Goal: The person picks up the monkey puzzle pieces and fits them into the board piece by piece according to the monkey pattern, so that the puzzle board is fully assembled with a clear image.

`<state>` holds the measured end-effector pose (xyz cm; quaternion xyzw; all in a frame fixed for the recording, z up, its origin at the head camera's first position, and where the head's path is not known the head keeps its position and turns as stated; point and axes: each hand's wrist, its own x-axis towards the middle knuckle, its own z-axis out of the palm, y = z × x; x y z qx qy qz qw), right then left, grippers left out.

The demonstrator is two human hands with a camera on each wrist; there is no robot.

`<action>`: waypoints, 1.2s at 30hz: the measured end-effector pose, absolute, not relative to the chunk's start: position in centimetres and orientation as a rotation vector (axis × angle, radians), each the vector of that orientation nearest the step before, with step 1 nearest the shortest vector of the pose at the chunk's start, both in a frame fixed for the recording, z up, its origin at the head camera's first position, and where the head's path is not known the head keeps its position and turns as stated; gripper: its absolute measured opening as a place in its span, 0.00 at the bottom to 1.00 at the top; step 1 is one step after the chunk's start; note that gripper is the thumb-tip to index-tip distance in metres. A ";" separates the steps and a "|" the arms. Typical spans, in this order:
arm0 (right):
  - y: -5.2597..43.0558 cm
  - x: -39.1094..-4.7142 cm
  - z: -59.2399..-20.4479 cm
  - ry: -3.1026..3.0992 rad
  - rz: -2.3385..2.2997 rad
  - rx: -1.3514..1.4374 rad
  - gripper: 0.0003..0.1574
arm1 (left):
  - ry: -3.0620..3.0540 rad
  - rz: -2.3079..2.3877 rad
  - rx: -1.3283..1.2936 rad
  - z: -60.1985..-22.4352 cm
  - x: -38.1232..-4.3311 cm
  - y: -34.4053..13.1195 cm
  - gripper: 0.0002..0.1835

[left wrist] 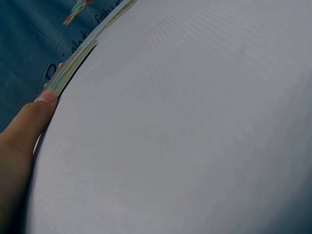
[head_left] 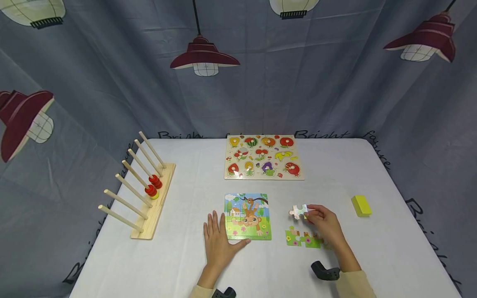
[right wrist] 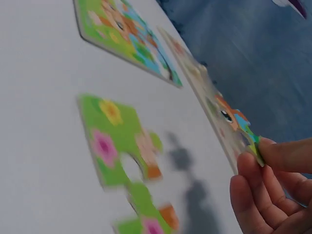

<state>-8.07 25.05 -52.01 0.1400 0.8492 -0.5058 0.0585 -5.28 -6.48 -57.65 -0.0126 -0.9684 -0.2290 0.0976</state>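
Beige sleeve (head_left: 355, 284), right, lower edge of head view; beyond it, right hand (head_left: 325, 223), thumb and fingers pinching a puzzle piece (head_left: 297, 212) by its right end. Puzzle piece: right of, and apart from, monkey puzzle (head_left: 247, 217); long axis roughly left-right, free end toward the puzzle. Left hand (head_left: 219, 247): fingers straight, thumb spread, at puzzle's near left corner. Left wrist view: thumb against puzzle edge. Right wrist view: puzzle piece juts past fingertips, clear of loose pieces (right wrist: 111, 122).
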 end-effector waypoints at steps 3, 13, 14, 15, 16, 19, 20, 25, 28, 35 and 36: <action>23.1 -8.5 -52.9 2.528 -1.642 0.378 0.32 | -2.871 -0.677 -0.037 -57.6 -5.3 -6.5 0.64; 16.9 -9.9 -53.7 2.404 -1.891 0.309 0.23 | -2.885 -0.687 -0.027 -57.6 -5.4 -6.4 0.64; 16.4 -10.1 -53.6 2.400 -1.879 0.315 0.22 | -2.886 -0.686 -0.025 -57.6 -5.4 -6.4 0.64; 15.9 -10.2 -53.5 2.399 -1.868 0.316 0.21 | -2.885 -0.684 -0.024 -57.6 -5.4 -6.4 0.64; 15.5 -10.2 -53.3 2.396 -1.856 0.334 0.21 | -2.884 -0.679 -0.023 -57.6 -5.4 -6.4 0.64; 14.6 -10.3 -53.7 2.436 -1.828 0.297 0.19 | -2.886 -0.666 -0.020 -57.6 -5.4 -6.5 0.64; 14.4 -10.2 -53.7 2.467 -1.814 0.266 0.19 | -2.886 -0.665 -0.018 -57.6 -5.4 -6.5 0.64; 13.8 -10.0 -53.6 2.625 -1.767 0.124 0.18 | -2.889 -0.669 -0.016 -57.6 -5.5 -6.6 0.64; 13.6 -10.0 -53.5 2.678 -1.701 0.112 0.18 | -2.892 -0.674 -0.015 -57.6 -5.5 -6.6 0.64; 13.0 -10.2 -53.5 2.757 -1.484 0.198 0.18 | -2.891 -0.681 -0.022 -57.6 -5.3 -6.6 0.64; 13.0 -10.2 -53.4 2.771 -1.458 0.199 0.18 | -2.888 -0.682 -0.023 -57.6 -5.3 -6.5 0.64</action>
